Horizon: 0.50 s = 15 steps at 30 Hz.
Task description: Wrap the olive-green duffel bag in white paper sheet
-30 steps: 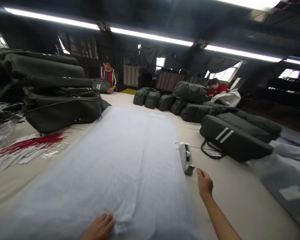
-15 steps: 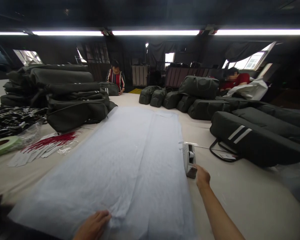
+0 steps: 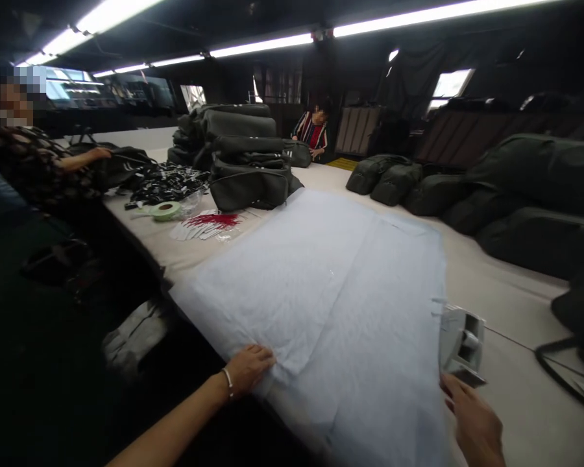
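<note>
A large translucent whitish plastic sheet [image 3: 365, 311] lies flat across the table, with a long crease down it. My left hand [image 3: 250, 368], a bracelet at its wrist, rests on the sheet near its left front edge. Its fingers are stretched out, and small wrinkles run from the fingertips. At the sheet's right edge is my right hand [image 3: 477, 418], its thumb and fingers closed on that edge. Just beyond these fingers stands a grey tape dispenser [image 3: 462, 344], right beside the sheet and apart from the hand.
Dark green bags [image 3: 246, 159] are piled at the back left, and more bags [image 3: 516, 227] line the right. Tags with red strings [image 3: 209, 224], a green tape roll [image 3: 165, 211] and black straps [image 3: 168, 181] lie left. One person [image 3: 34, 149] stands left, another [image 3: 314, 133] at the back.
My view has swung left, bringing a person at the left into sight. My right hand has let go of the tape dispenser and come back to the sheet's edge. My left hand stays on the sheet.
</note>
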Each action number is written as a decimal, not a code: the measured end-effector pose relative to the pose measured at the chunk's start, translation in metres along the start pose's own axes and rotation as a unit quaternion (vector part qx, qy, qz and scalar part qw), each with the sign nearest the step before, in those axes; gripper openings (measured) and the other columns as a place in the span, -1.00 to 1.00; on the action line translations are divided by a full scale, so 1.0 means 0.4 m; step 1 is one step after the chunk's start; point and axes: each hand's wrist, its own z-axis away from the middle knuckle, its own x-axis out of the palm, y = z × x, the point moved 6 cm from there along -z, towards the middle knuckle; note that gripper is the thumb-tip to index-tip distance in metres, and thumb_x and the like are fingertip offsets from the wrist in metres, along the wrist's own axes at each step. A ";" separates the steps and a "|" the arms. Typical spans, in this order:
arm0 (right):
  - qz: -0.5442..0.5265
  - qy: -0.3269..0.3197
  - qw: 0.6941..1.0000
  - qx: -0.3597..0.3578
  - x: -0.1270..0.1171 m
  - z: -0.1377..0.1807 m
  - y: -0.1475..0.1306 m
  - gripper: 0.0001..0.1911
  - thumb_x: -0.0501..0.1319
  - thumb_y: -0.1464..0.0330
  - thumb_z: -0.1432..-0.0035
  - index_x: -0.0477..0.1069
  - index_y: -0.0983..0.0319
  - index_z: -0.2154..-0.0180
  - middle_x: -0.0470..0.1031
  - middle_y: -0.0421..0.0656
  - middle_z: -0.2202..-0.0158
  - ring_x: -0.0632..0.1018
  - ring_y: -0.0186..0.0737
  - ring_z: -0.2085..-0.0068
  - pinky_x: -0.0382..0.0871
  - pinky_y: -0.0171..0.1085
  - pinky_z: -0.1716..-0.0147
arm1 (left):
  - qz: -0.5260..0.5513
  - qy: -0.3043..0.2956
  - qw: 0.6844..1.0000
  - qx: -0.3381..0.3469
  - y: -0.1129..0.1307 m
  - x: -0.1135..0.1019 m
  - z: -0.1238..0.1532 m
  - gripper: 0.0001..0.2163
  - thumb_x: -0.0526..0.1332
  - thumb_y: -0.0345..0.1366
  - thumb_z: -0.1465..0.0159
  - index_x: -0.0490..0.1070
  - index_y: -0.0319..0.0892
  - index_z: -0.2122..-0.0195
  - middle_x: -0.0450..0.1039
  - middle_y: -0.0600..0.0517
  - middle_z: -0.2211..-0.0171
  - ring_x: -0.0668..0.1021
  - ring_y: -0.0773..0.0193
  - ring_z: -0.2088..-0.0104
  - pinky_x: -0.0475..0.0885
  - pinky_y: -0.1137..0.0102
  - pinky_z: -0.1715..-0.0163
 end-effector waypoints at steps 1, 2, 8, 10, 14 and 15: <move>0.012 -0.045 0.999 -0.003 0.068 0.023 -0.036 -0.45 0.21 -0.12 0.23 0.46 0.17 0.33 0.56 0.07 0.27 0.56 0.15 0.16 0.45 -0.01 0.32 | 0.005 0.004 1.000 0.002 0.000 0.005 0.003 -0.55 0.24 -0.44 -0.18 0.31 -0.04 -0.10 0.42 -0.02 -0.06 0.45 0.12 -0.05 0.31 0.21 -0.09; 0.019 -0.101 0.995 -0.007 0.150 0.051 -0.076 -0.44 0.27 -0.09 0.25 0.48 0.20 0.32 0.57 0.04 0.23 0.57 0.11 0.15 0.45 -0.07 0.29 | 0.009 0.008 1.000 0.006 0.001 0.009 0.005 -0.57 0.23 -0.42 -0.20 0.30 -0.04 -0.10 0.41 -0.02 -0.07 0.45 0.12 -0.05 0.30 0.20 -0.10; 0.160 -0.412 0.897 -0.018 0.660 0.245 -0.217 -0.69 0.30 0.14 -0.04 0.49 0.26 0.34 0.58 -0.15 0.37 0.58 -0.24 0.31 0.41 -0.31 0.35 | 0.025 0.029 0.999 0.018 0.004 0.026 0.006 -0.71 0.08 -0.36 -0.36 0.30 -0.10 -0.10 0.41 -0.09 -0.06 0.43 0.07 -0.07 0.21 0.04 -0.15; 0.234 -0.411 0.881 -0.003 0.741 0.253 -0.206 -0.74 0.28 0.19 -0.14 0.46 0.28 0.36 0.53 -0.20 0.42 0.54 -0.32 0.40 0.40 -0.33 0.41 | 0.030 0.037 0.999 0.025 0.003 0.031 0.005 -0.71 0.06 -0.36 -0.37 0.28 -0.12 -0.11 0.41 -0.10 -0.06 0.42 0.06 -0.08 0.19 0.00 -0.16; 0.387 -0.371 0.844 0.018 0.789 0.214 -0.160 -0.74 0.22 0.21 -0.25 0.42 0.29 0.35 0.47 -0.24 0.41 0.49 -0.37 0.43 0.45 -0.29 0.39 | 0.044 0.049 0.997 0.039 0.003 0.039 0.005 -0.71 0.10 -0.37 -0.35 0.29 -0.17 -0.09 0.41 -0.14 -0.04 0.42 0.03 -0.07 0.19 -0.05 -0.15; 0.416 -0.361 0.835 0.019 0.791 0.203 -0.153 -0.73 0.22 0.21 -0.25 0.42 0.29 0.34 0.48 -0.24 0.40 0.49 -0.36 0.41 0.46 -0.29 0.37 | 0.048 0.050 0.997 0.042 0.003 0.041 0.005 -0.71 0.10 -0.37 -0.34 0.29 -0.19 -0.09 0.41 -0.15 -0.04 0.41 0.02 -0.07 0.19 -0.06 -0.15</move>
